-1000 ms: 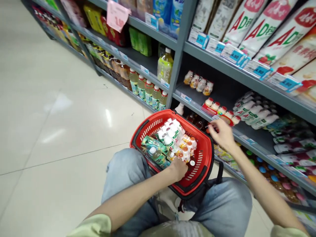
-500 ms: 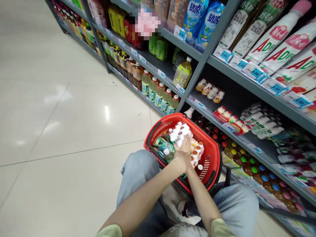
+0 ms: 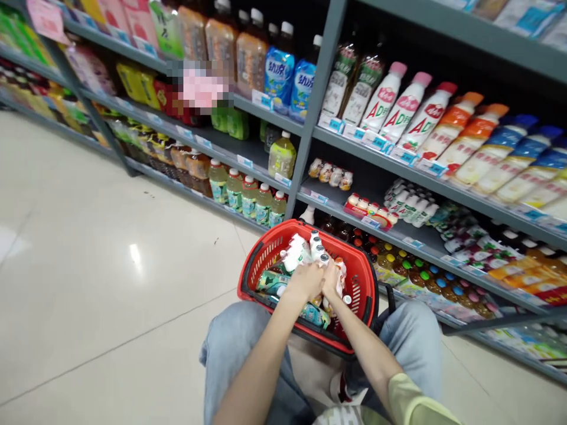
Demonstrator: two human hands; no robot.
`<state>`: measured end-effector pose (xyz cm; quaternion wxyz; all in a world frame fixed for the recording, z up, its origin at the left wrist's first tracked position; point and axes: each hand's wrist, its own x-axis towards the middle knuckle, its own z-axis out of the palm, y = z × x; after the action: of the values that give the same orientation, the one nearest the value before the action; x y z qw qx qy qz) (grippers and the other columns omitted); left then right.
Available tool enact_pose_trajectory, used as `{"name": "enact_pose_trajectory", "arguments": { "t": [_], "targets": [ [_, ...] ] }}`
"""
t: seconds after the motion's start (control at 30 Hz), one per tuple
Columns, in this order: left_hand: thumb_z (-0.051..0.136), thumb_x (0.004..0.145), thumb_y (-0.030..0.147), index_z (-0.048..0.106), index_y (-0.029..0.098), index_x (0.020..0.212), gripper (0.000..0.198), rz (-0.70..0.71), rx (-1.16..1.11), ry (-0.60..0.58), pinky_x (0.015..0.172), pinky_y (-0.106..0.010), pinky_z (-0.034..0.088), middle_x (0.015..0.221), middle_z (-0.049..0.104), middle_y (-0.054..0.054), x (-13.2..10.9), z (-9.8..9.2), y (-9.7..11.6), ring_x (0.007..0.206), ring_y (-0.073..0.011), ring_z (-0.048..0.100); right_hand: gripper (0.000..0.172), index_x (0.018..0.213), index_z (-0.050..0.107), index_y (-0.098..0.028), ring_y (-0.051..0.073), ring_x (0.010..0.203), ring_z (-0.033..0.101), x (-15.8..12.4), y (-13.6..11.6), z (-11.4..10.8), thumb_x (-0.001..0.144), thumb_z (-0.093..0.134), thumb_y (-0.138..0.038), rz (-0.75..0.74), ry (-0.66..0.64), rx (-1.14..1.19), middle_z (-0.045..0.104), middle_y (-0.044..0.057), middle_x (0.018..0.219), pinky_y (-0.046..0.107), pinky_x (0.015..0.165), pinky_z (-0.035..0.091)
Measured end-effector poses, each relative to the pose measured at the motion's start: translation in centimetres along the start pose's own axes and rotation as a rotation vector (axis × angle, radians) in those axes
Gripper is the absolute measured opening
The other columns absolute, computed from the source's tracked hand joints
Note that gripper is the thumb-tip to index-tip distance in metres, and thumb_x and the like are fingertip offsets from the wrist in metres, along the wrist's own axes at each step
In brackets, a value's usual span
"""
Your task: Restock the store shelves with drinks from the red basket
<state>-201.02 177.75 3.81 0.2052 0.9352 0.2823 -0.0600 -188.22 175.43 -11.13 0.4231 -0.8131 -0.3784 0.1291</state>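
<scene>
- Left hand (image 3: 305,283) and right hand (image 3: 330,280) nearly together, both curled; cannot tell what they grip.
- White bottles (image 3: 318,249) just beyond both.
- Red basket (image 3: 364,268) around them.

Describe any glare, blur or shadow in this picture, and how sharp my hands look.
Head view: a glare streak on the floor; shelf goods at far left blurred; a pixelated patch over something pink; deep shadow inside the shelves. Head view again: your left hand and right hand slightly soft.
</scene>
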Motion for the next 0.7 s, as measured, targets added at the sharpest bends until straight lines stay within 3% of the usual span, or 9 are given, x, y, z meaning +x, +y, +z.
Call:
{"name": "enact_pose_trajectory", "arguments": {
  "t": [0.23, 0.33, 0.47, 0.6, 0.7],
  "targets": [
    [0.042, 0.104, 0.026, 0.059, 0.012, 0.136, 0.039, -0.155, 0.074, 0.160, 0.091, -0.045, 0.056, 0.119, 0.072, -0.020, 0.6, -2.0, -1.8, 0.111, -0.0345, 0.071, 0.040, 0.093, 0.074, -0.013, 0.029, 0.089, 0.071, 2.0, -0.3, -3.7, 0.077, 0.064, -0.048, 0.140, 0.152, 0.248, 0.078, 0.015, 0.095, 0.034, 0.080, 0.052],
    [0.040, 0.104, 0.026, 0.057, 0.011, 0.138, 0.041, -0.216, 0.084, 0.244, 0.095, -0.045, 0.054, 0.126, 0.069, -0.021, 1.2, -2.0, -2.8, 0.117, -0.0343, 0.067, 0.033, 0.080, 0.071, -0.014, 0.026, 0.078, 0.069, 3.4, -0.1, -6.0, 0.072, 0.068, -0.046, 0.166, 0.114, 0.415, 0.076, 0.011, 0.083, 0.032, 0.071, 0.051],
    [0.038, 0.103, 0.032, 0.053, 0.009, 0.141, 0.047, -0.262, 0.056, 0.374, 0.099, -0.052, 0.050, 0.137, 0.062, -0.023, 2.3, -1.0, -4.0, 0.124, -0.0396, 0.059, 0.031, 0.082, 0.070, -0.016, 0.022, 0.072, 0.067, 5.3, 0.7, -9.0, 0.070, 0.073, -0.045, 0.159, -0.007, 0.659, 0.075, 0.006, 0.082, 0.030, 0.066, 0.051],
    [0.038, 0.101, 0.048, 0.047, 0.008, 0.146, 0.061, -0.272, -0.236, 0.497, 0.109, -0.056, 0.045, 0.144, 0.057, -0.024, 3.9, 0.6, -4.9, 0.132, -0.0410, 0.056, 0.029, 0.076, 0.067, -0.019, 0.022, 0.062, 0.066, 6.4, 2.1, -11.3, 0.069, 0.076, -0.046, 0.270, -0.088, 0.979, 0.072, 0.003, 0.071, 0.031, 0.060, 0.051],
    [0.044, 0.097, 0.061, 0.048, 0.013, 0.146, 0.069, -0.241, -0.594, 0.438, 0.114, -0.053, 0.042, 0.140, 0.062, -0.021, 5.2, 1.1, -4.4, 0.134, -0.0373, 0.058, 0.029, 0.075, 0.068, -0.019, 0.025, 0.062, 0.068, 6.7, 3.1, -12.7, 0.065, 0.079, -0.045, 0.410, -0.134, 1.235, 0.072, 0.004, 0.067, 0.033, 0.060, 0.052]
  ]
}}
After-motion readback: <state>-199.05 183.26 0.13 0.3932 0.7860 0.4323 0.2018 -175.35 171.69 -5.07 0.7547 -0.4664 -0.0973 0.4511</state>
